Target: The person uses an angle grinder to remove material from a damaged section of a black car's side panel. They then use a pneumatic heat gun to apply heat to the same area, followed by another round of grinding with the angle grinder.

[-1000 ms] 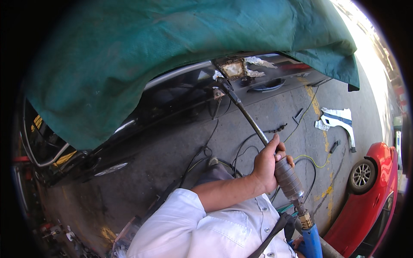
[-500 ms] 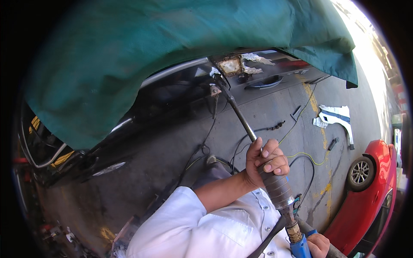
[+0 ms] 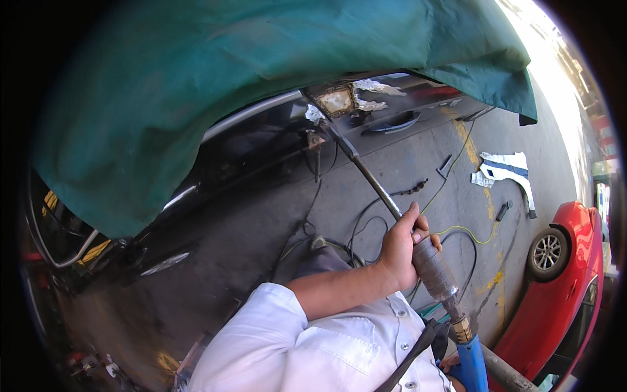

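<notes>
The person's left hand [image 3: 400, 255] was closed around the upper end of a ridged cylindrical weight [image 3: 436, 277], its thumb pointing up along a long metal rod [image 3: 375, 181]. The rod slanted from the weight up and left to the side of a black car [image 3: 261, 145], its far end beside a shiny bare spot [image 3: 315, 114]; whether the tip touched the metal could not be told. Below the weight, a brass-coloured fitting [image 3: 462, 329] joined a blue handle [image 3: 473, 367] at the lower edge. Only a sliver of the right hand [image 3: 450, 363] showed behind that handle, so its grip could not be told. A green cover [image 3: 281, 62] draped over the car, above a dark-rimmed bare patch [image 3: 337, 102] and a door handle [image 3: 392, 124]. A small clamp [image 3: 315, 139] hung near the rod's end. On the grey floor [image 3: 222, 261] lay dark cables and a white body panel [image 3: 506, 168], with a red car [image 3: 555, 307] to the right.
</notes>
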Demonstrator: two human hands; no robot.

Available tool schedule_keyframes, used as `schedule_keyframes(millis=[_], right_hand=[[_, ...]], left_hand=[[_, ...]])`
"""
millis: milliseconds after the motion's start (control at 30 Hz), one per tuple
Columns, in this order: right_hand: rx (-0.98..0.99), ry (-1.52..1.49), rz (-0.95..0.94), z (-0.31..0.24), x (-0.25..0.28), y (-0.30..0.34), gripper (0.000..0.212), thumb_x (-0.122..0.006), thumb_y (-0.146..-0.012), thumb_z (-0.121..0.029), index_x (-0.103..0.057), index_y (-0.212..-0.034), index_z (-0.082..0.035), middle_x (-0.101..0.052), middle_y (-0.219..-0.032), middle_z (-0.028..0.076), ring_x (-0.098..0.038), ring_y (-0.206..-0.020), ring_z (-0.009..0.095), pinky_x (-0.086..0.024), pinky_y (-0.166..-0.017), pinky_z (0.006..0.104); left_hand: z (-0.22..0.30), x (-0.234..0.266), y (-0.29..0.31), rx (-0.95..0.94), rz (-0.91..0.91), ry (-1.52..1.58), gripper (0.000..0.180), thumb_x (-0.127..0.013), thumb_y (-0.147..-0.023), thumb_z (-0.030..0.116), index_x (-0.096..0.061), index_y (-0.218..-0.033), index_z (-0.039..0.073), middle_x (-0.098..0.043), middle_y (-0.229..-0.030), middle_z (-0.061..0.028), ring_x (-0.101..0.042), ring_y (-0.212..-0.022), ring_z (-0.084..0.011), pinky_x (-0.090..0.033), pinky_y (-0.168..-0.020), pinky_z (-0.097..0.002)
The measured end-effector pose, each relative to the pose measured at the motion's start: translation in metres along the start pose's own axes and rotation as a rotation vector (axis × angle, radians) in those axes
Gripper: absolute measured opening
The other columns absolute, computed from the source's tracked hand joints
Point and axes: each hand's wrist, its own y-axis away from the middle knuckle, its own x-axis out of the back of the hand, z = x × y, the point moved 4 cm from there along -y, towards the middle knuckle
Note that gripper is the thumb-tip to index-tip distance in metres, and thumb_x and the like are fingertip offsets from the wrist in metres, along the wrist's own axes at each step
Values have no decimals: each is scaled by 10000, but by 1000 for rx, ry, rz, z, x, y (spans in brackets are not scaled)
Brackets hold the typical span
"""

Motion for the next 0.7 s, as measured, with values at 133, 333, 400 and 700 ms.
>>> schedule_keyframes(millis=[133,333,400,700], right_hand=[[0,27,-9,-3,-6,-3,258,-815,-653,-88,-681,-869,-46,-662,-774,79,-659,-712,209,-522,-693,311],[-16,39,-16,-4,-4,-6,289,-819,-628,-83,-679,-878,-45,-661,-781,75,-659,-722,201,-523,-695,311],[-17,33,-17,-4,-5,-5,299,-820,-620,-81,-678,-881,-44,-660,-783,74,-659,-725,198,-524,-696,311],[20,85,-3,-5,2,0,347,-826,-583,-73,-674,-894,-42,-658,-793,68,-659,-739,187,-526,-700,310]], left_hand=[[4,-5,1,22,98,6,407,-594,-999,466,-498,-766,147,-350,-584,45,-582,-681,-184,-534,-756,-422],[13,-11,4,3,70,3,416,-604,-992,469,-497,-756,143,-349,-580,47,-573,-673,-185,-531,-762,-422],[11,-7,1,12,-1,18,416,-605,-991,470,-497,-756,143,-346,-576,49,-570,-670,-186,-529,-766,-420],[29,-18,8,87,191,65,375,-692,-918,487,-566,-839,143,-426,-565,47,-576,-667,-191,-507,-747,-404]])
